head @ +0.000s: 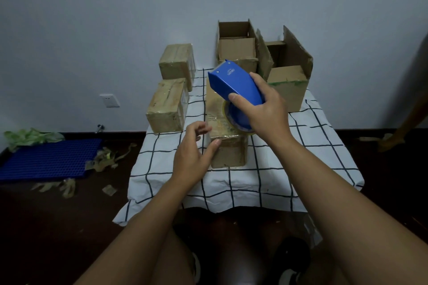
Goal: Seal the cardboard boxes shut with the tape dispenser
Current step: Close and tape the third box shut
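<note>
A: Where is the work shown?

B: The closed brown cardboard box is seen at the centre of the white grid-patterned tablecloth. The blue plastic tape dispenser is gripped by the right hand above the lid.

A: How is the strip best laid?

B: The near corner is steadied by the left hand (fingers loosely curled, nothing held); the tape should be pressed flat along the seam.

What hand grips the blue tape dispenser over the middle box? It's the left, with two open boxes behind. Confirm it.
Wrong hand. The head view shows the right hand gripping the blue tape dispenser over the middle box; two open boxes do stand behind.
</note>
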Demonstrator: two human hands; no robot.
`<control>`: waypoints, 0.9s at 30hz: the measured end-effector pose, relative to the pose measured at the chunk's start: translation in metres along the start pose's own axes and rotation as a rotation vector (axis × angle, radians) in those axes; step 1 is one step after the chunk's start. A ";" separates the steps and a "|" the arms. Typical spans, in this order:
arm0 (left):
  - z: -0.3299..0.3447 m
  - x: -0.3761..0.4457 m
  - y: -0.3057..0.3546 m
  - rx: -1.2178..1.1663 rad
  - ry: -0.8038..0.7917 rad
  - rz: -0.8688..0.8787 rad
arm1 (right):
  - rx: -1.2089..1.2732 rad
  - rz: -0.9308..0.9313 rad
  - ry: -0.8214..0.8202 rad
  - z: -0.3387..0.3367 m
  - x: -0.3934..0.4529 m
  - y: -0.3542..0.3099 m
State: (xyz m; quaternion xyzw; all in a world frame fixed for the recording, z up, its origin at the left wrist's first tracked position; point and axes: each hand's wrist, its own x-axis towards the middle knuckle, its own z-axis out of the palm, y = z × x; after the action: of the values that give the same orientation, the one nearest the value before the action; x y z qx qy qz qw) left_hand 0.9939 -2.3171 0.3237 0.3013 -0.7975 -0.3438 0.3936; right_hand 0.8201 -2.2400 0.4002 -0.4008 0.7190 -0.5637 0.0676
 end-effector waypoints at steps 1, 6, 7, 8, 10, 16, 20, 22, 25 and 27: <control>0.000 -0.002 0.000 -0.033 0.021 -0.024 | 0.003 0.003 -0.001 -0.001 0.000 0.000; 0.002 -0.008 -0.001 -0.122 0.012 -0.099 | 0.013 0.017 -0.001 -0.002 0.000 0.000; 0.002 -0.008 -0.002 -0.127 0.005 -0.098 | 0.009 0.012 -0.003 -0.001 0.000 -0.001; 0.002 -0.008 -0.002 -0.130 0.005 -0.100 | 0.006 0.009 -0.005 -0.001 0.000 -0.001; 0.001 -0.007 -0.001 -0.134 0.018 -0.110 | 0.007 0.007 -0.006 0.000 -0.001 -0.002; 0.003 -0.007 0.002 -0.113 0.063 -0.183 | -0.009 -0.007 -0.012 0.000 -0.001 -0.002; 0.004 -0.004 0.001 -0.110 0.108 -0.257 | -0.021 -0.010 -0.016 0.001 0.000 -0.003; 0.005 -0.005 0.001 -0.159 0.127 -0.293 | -0.024 0.000 -0.020 0.001 0.001 -0.003; 0.006 -0.010 -0.004 -0.233 0.146 -0.301 | -0.030 0.002 -0.020 0.002 0.000 -0.004; 0.006 -0.014 -0.006 -0.281 0.160 -0.304 | -0.026 0.000 -0.022 0.002 0.000 -0.004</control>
State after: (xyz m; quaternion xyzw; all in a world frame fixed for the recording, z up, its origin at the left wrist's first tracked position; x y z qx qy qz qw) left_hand 0.9971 -2.3080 0.3102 0.3866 -0.6535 -0.4817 0.4375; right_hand 0.8230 -2.2417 0.4027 -0.4079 0.7255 -0.5498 0.0702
